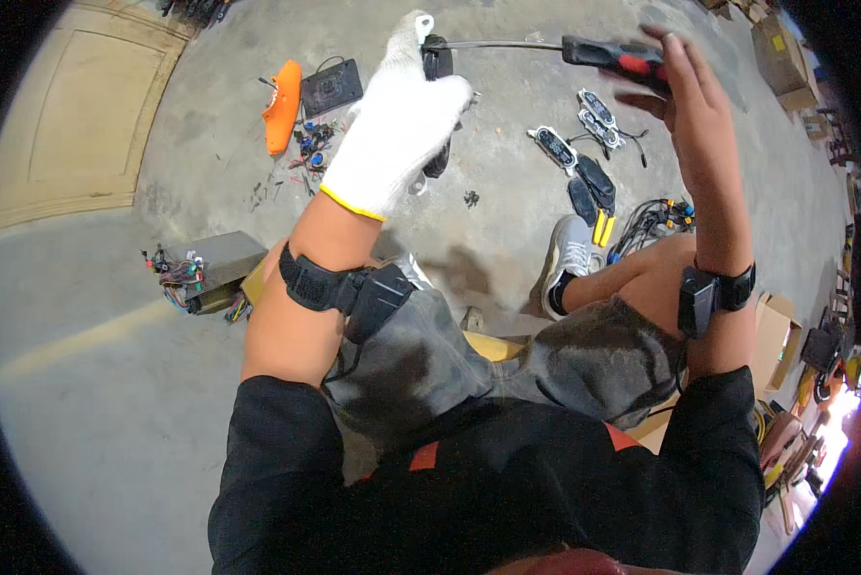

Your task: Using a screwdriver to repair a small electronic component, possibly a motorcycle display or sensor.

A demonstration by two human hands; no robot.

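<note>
Screw-turning, apparently: left hand (401, 123) at twelve o'clock grips a black part (437, 61), right hand (699, 105) at two blurs round the screwdriver (588, 52), grip unclear; next needs steady alignment

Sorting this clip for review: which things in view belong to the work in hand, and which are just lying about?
In hand, apparently:
black part in the gloved left hand
black-and-red-handled screwdriver at the right hand

Lying about, untouched:
orange shell
black rectangular panel
oval display units
yellow-handled tool
cable bundle
metal box with wires
</note>
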